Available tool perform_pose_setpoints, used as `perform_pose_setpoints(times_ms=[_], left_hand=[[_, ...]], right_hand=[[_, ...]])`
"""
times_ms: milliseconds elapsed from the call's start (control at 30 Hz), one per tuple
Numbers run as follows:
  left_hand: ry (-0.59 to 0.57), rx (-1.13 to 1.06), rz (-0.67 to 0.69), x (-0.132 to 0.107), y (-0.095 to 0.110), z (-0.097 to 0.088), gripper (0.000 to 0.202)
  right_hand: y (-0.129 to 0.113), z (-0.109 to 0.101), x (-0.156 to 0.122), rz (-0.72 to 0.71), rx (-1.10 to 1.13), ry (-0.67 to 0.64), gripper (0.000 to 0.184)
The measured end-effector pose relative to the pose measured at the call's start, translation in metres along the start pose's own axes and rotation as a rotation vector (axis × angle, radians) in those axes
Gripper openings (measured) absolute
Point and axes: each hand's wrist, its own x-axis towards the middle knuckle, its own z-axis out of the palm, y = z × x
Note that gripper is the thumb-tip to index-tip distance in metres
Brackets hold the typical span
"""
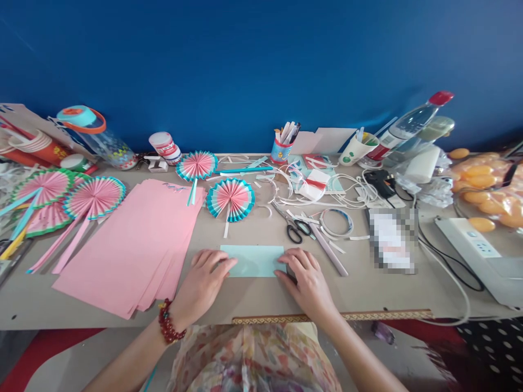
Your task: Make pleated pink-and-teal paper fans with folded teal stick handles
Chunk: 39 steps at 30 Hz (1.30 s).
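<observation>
**Head view.** We see the pale blue sheet point(253, 260), a flat rectangle of paper, lying on the desk point(368, 296) near its front edge, between the two hands. The left hand point(203, 280) lays its spread fingers on the sheet's left end, and the right hand point(307, 277) does the same at the right end. Neither hand is clenched or pinching; both are released and press the paper flat.

We judge the sheet light, thin and limp. It looks smooth enough to slide on the matt grey-brown desk unless held down, and it should crease easily. The short ends and corners, where the fingers lie, seem the best places to take hold.

A red bead bracelet point(168, 324) circles the left wrist. Just beside the left hand lies a fanned stack of pink paper point(134, 250), of similar thin stock. Beyond the sheet rests a round pleated fan point(231, 198), pink with a teal rim and a narrow paper handle. Black-handled scissors point(296, 226) lie near the right hand, among curled white strips.

Farther back we note a pen cup point(281, 148), a black glue gun point(382, 182) and a clear bottle point(408, 125) with a red cap, leaning against the blue wall
</observation>
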Motion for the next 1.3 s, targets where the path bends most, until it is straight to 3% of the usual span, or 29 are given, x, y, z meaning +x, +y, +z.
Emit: perform_pose_setpoints(times_ms=[333,933,1300], left_hand=[[0.031,0.011,0.103,-0.003,-0.007,0.004,0.039],[0.000,0.048,0.102,-0.007,-0.008,0.005,0.040],[-0.011,0.155,0.090,-0.011,0.012,0.002,0.033]], right_hand=[[0.004,0.004,-0.003,-0.054,0.020,0.007,0.014],[0.006,0.003,0.001,0.002,0.090,-0.007,0.015],[0.005,0.000,0.003,0.013,0.085,-0.023,0.018]])
